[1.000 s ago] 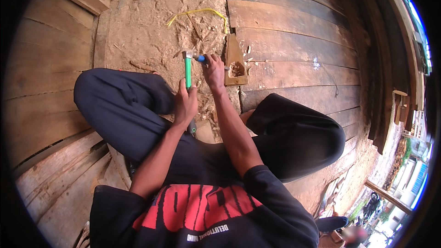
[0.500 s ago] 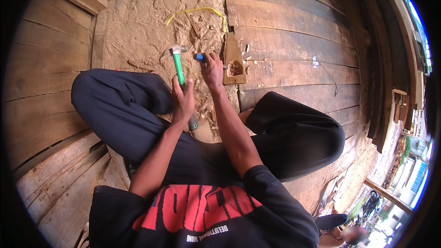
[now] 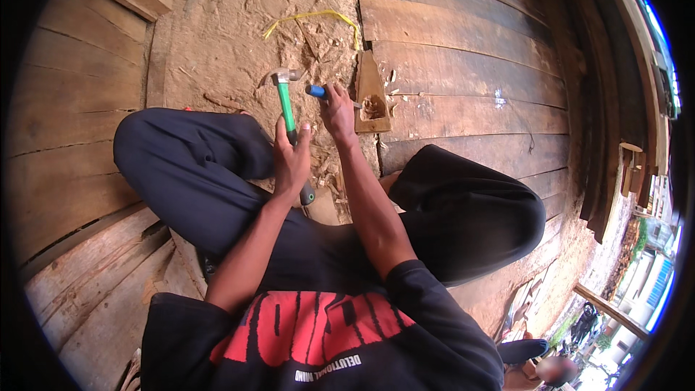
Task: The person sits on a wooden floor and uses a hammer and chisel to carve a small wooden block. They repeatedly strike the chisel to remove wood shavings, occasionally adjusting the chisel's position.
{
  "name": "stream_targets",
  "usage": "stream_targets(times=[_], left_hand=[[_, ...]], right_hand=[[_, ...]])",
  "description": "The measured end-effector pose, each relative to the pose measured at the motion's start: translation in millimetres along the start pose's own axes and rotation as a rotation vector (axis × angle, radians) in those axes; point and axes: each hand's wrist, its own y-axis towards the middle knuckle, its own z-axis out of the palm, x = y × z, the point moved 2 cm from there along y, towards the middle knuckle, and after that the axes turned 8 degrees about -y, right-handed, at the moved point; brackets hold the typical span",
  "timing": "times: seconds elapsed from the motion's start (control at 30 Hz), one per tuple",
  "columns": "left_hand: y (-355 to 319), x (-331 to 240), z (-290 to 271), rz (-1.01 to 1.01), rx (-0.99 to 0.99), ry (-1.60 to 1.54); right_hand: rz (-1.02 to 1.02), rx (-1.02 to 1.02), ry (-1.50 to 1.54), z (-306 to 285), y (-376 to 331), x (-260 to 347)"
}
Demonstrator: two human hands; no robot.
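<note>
Over littered ground (image 3: 210, 36), closed hands (image 3: 292, 165) (image 3: 338, 117) grip hammer (image 3: 286, 105) and chisel (image 3: 316, 91)

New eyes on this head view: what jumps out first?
Probably the bright green hammer, upright near the middle in the left hand, and just right of it the blue-handled chisel in the right hand, pointing toward the hollow in a wood block. Next, the big red lettering on the dark shirt at the bottom, and the yellow strip on the ground beyond the hands.
</note>
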Motion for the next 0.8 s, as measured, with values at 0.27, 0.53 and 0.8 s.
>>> stream_targets(times=[0.27, 0.53, 0.8], left_hand=[[-1.3, -9.3, -5.1, -0.092, 0.001, -0.099], [-5.2, -11.9, -1.3, -0.082, 0.008, -0.038], [2.3, 0.2, 4.8, -0.087, 0.050, 0.039]], right_hand=[[0.019, 0.014, -0.077, -0.1, -2.6, 1.1], [0.011, 0.078, -0.077, -1.5, -3.6, 3.2], [-0.024, 0.052, -0.029, -1.4, -4.5, -0.2]])
